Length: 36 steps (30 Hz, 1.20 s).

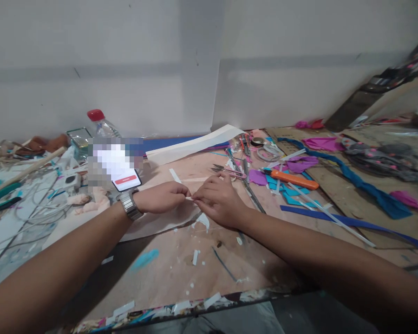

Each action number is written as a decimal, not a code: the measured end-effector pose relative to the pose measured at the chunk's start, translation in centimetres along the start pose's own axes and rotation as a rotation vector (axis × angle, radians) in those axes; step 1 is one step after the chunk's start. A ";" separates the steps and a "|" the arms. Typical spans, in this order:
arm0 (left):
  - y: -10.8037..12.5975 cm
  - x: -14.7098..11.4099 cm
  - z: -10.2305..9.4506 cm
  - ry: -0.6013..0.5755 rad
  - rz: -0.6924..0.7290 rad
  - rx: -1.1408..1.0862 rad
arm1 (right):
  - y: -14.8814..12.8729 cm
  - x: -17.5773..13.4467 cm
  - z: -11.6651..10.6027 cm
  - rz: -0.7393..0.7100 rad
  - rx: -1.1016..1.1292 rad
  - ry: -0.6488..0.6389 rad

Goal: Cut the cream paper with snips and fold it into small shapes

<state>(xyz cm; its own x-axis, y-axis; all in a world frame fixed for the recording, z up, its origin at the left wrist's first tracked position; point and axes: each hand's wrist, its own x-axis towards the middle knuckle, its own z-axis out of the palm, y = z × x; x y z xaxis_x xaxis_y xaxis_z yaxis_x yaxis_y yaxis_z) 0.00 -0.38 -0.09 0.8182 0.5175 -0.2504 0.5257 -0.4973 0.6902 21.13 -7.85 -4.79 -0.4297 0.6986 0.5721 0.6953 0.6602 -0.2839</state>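
Both my left hand [163,197] and right hand [220,198] pinch a pale strip [189,198], which probably wants light, even pressure.

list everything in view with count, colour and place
Pale piece: 1, whitish, centre
Flat sheet: 1, cream, centre
Bottle: 1, clear, red cap, back left
Phone: 1, white screen, left
Pliers: 1, green, left
Folded strip: 1, cream, back centre
Thread snips: 1, pink, centre
Utility knife: 1, orange, right
Fabric strip: 1, teal, right
Scraps: many, mixed, throughout
Wristwatch: 1, silver, left wrist
Left hand: 1, bare, at pale piece
Right hand: 1, bare, at pale piece
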 end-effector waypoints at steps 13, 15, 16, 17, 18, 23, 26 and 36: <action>0.2 0.2 0.2 0.065 -0.003 0.067 | 0.3 -0.2 0.3 0.070 -0.018 0.005; 0.3 0.2 0.2 0.074 -0.003 0.081 | 0.3 -0.2 0.3 0.083 -0.026 0.009; 0.3 0.2 0.2 0.080 -0.001 0.087 | 0.4 -0.2 0.3 0.088 -0.029 0.010; 0.3 0.1 0.2 0.085 0.001 0.090 | 0.4 -0.2 0.2 0.093 -0.030 0.010; 0.4 0.1 0.3 0.090 0.005 0.093 | 0.4 -0.2 0.2 0.097 -0.030 0.008; 0.7 -0.1 0.6 0.142 0.035 0.126 | 0.3 -0.2 0.2 0.117 -0.021 -0.010; 0.9 -0.2 0.8 0.175 0.047 0.172 | 0.4 -0.2 0.2 0.145 0.002 -0.002; 1.2 -0.1 1.3 0.282 0.048 0.295 | 1.0 -0.2 0.2 0.200 0.106 -0.007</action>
<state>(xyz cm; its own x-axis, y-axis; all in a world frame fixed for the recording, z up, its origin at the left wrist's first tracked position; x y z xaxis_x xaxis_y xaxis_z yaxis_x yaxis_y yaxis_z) 0.85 -1.92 -0.10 0.7692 0.6390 0.0020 0.5661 -0.6829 0.4618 21.77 -7.26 -5.33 -0.2935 0.8200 0.4913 0.7029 0.5335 -0.4705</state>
